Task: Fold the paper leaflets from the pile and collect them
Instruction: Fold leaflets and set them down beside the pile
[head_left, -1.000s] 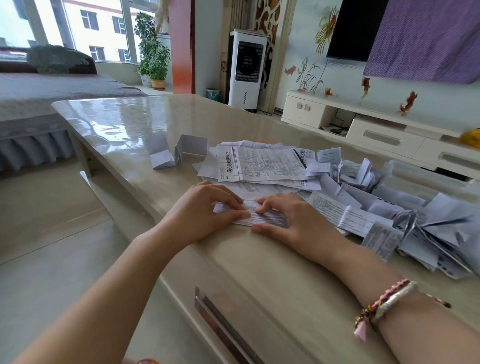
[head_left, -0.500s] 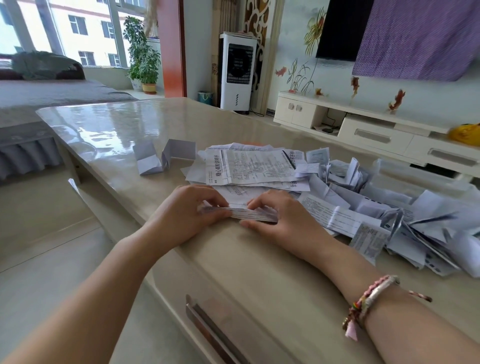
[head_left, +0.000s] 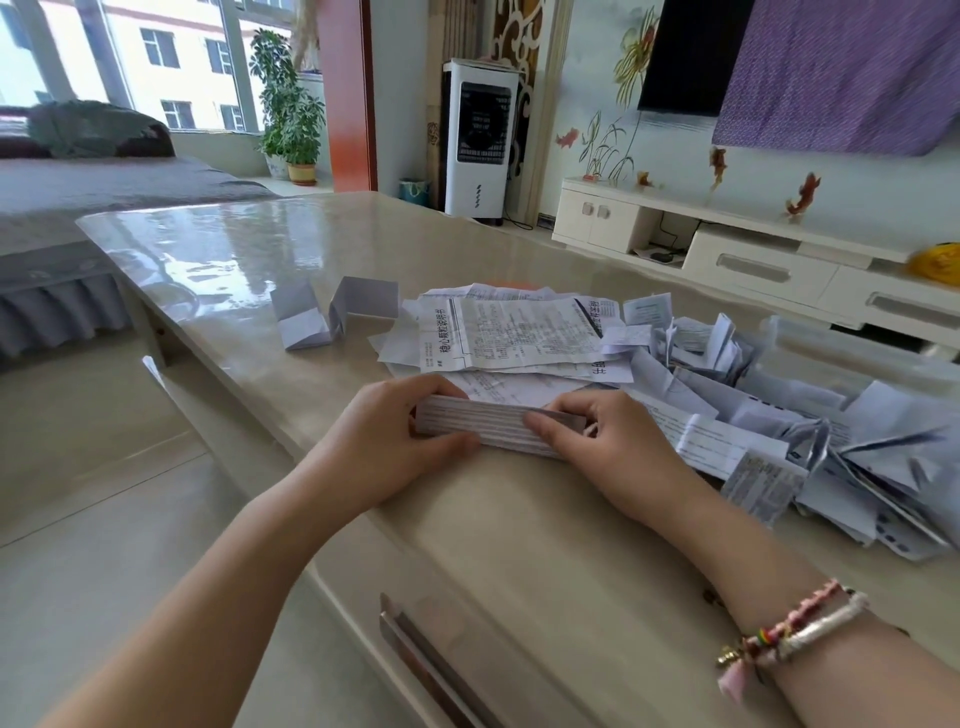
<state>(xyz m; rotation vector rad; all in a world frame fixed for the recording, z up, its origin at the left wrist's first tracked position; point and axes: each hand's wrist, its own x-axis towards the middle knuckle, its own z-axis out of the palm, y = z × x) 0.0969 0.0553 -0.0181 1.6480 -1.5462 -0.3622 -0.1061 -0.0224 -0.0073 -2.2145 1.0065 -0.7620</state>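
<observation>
a home living room is shown: a wall-mounted television (head_left: 691, 54) above a white media cabinet (head_left: 737, 254), a standing air cooler (head_left: 480, 140), a potted plant (head_left: 291, 111) by the window, a glossy table (head_left: 234, 249).

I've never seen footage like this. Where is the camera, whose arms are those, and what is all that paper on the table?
There is no machine here: a person wears one wide-angle camera on the head, looking forward and down, so you see their own arms reaching out. The left hand and the right hand each pinch one end of a folded leaflet, a narrow strip with printed lines, just above the near part of the beige table. Behind it lies a pile of flat leaflets with small print, and to the right a heap of folded leaflets. Farther left stand two blank folded papers. On the right wrist is a beaded bracelet. The room beyond holds a white fan unit and a low white cabinet.
</observation>
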